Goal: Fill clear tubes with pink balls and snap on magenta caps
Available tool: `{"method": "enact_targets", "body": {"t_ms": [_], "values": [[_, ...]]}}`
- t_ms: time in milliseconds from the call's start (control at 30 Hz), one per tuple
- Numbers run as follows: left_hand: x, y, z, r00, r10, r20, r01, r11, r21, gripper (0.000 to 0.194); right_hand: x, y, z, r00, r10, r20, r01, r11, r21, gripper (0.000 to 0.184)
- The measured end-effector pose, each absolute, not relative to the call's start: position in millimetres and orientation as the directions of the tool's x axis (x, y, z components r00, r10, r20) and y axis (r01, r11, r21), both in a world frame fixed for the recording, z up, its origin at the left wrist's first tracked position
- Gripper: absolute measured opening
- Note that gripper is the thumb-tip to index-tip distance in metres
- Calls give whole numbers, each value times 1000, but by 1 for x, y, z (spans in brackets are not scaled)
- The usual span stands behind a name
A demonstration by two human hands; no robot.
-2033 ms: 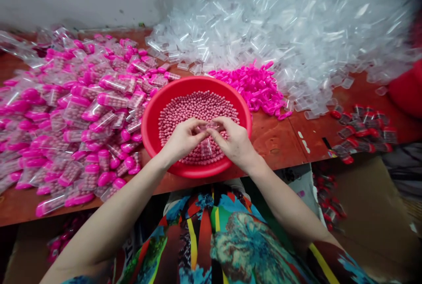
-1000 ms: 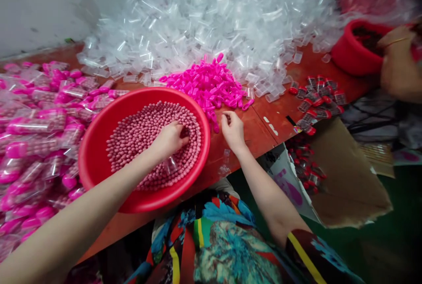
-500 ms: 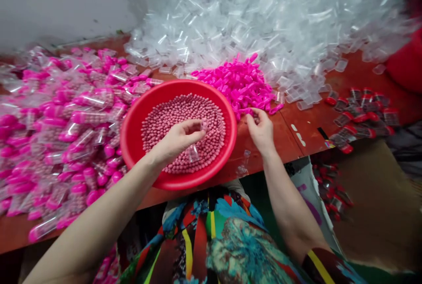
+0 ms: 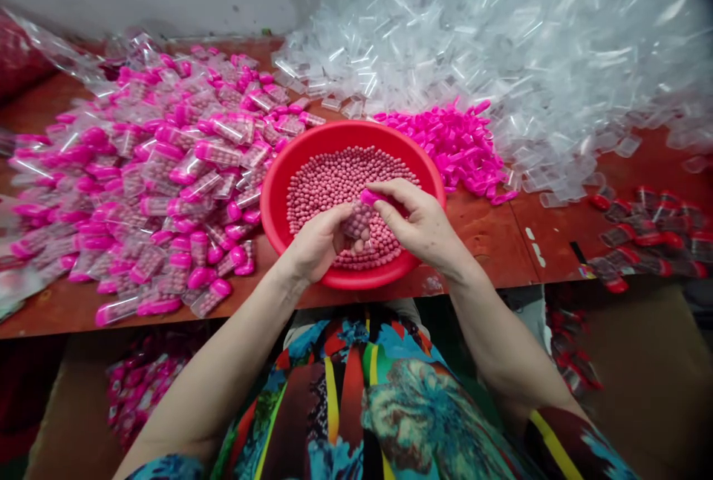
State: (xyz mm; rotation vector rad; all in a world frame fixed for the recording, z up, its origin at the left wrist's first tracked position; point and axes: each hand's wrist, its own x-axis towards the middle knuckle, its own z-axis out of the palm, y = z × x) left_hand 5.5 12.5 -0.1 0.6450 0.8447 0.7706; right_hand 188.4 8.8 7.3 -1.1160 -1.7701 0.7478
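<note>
A red bowl (image 4: 284,190) full of small pink balls (image 4: 328,179) stands on the table in front of me. Over its near side my left hand (image 4: 317,246) grips a small clear tube (image 4: 356,224) that holds pink balls. My right hand (image 4: 420,227) pinches a pink cap (image 4: 368,197) and holds it on the top of that tube. Both hands meet above the bowl.
A heap of filled tubes with pink caps (image 4: 161,168) covers the table's left. Loose pink caps (image 4: 462,146) lie right of the bowl, below a big heap of empty clear tubes (image 4: 501,49). Red-capped tubes (image 4: 651,231) lie at far right. The red table edge (image 4: 501,272) runs near my lap.
My right hand came back from the pile of pink caps with one cap and joined my left hand over the bowl. The left hand's tube now holds pink balls.
</note>
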Motion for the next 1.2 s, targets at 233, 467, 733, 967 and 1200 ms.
{"method": "enact_targets", "body": {"t_ms": [233,467,733,967,1200], "values": [[5,12,-6,292,864,-410,-314,491,812,22,191,6,11,-317,908,273,444,396,-804,22],[4,10,-3,309,858,-410,-245,488,838,23,188,6,17,-309,913,268,486,393,-781,22],[3,11,-9,304,867,-396,-272,477,836,25,191,3,22,-437,857,275,607,506,-613,25],[2,10,-9,334,865,-373,-366,484,795,23,191,6,23,-357,867,348,729,492,-476,27],[-3,10,-7,438,841,-317,-403,499,767,20,180,4,26,-342,865,368,596,502,-627,25]]}}
